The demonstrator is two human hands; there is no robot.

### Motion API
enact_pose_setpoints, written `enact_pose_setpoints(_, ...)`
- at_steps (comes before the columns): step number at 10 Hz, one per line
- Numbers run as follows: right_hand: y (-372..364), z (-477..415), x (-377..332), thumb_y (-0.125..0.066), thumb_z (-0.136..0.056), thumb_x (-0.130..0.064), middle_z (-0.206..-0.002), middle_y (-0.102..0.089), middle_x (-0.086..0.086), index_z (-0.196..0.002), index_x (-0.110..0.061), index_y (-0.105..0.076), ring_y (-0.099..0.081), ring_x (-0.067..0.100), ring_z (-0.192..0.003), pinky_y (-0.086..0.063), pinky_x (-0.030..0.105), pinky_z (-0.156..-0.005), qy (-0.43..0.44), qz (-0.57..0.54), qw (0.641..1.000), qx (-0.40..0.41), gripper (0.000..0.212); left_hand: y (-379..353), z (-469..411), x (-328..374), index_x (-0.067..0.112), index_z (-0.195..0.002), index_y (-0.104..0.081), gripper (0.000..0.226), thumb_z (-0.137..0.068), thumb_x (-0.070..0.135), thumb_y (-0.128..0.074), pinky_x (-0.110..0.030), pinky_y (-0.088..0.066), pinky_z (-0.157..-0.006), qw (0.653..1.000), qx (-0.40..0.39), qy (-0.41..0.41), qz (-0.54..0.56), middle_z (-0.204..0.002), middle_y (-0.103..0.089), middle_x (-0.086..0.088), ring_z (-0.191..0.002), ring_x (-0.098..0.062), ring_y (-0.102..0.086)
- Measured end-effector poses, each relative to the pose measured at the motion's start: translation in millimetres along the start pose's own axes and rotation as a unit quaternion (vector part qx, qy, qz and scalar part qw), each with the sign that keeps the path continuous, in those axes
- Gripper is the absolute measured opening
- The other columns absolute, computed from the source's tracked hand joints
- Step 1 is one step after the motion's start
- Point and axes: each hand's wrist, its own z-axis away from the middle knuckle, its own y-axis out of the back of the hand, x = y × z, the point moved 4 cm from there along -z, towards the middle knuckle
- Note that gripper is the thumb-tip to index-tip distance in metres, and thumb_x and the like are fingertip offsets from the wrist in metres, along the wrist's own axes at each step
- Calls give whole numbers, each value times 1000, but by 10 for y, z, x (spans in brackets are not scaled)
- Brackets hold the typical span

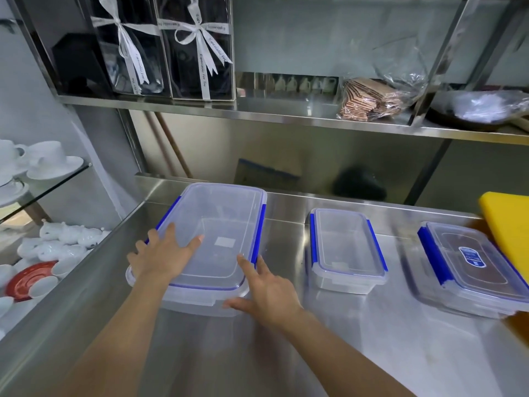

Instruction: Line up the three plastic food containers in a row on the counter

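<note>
Three clear plastic containers with blue clips stand on the steel counter (286, 353). The large container (223, 219) is at the left. A small narrow container (343, 242) sits in the middle, and a flat labelled container (469, 262) lies at the right, turned at an angle. My left hand (163, 253) rests flat on the large container's lid near its front left corner, fingers spread. My right hand (266, 290) touches its front right corner with fingers apart, thumb at the front wall. Neither hand closes around it.
A yellow board (509, 222) lies at the far right, touching the flat container. White cups and teapots (57, 245) fill glass shelves to the left. A steel shelf (286, 110) above holds ribboned gift boxes (194, 47) and bagged items (369, 98).
</note>
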Motion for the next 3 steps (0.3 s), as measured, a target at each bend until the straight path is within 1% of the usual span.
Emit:
enact_pose_setpoints(1, 16, 3, 26, -49, -79, -64, -156, -13, 1, -143, -34, -1, -39, 28, -132, -47, 44, -96, -13, -17, 1000, -10, 86, 15, 3, 5, 31, -145, -19, 86, -75, 80, -27, -56, -23, -110, 1000, -11, 2, 3, -152, -25, -12, -136, -40, -26)
enact_pose_setpoints(2, 117, 114, 57, -54, -81, -59, -158, -5, -5, -144, -36, 2, -28, 25, -139, -39, 46, -106, -9, -70, 996, -61, 88, 55, 34, 11, 28, -145, -22, 83, -78, 77, -27, -54, -20, -113, 1000, 5, -9, 8, -151, -28, -14, -139, -37, -24)
enact_pose_setpoints(3, 494, 275, 168, -58, -83, -52, -155, -22, -3, -143, -34, -15, -36, 22, -135, -39, 43, -107, -8, -99, 994, -47, 76, 203, 29, 163, 22, -140, -36, 75, -83, 69, -33, -48, -27, -112, 994, 64, -70, 54, -143, -42, -17, -133, -37, -35)
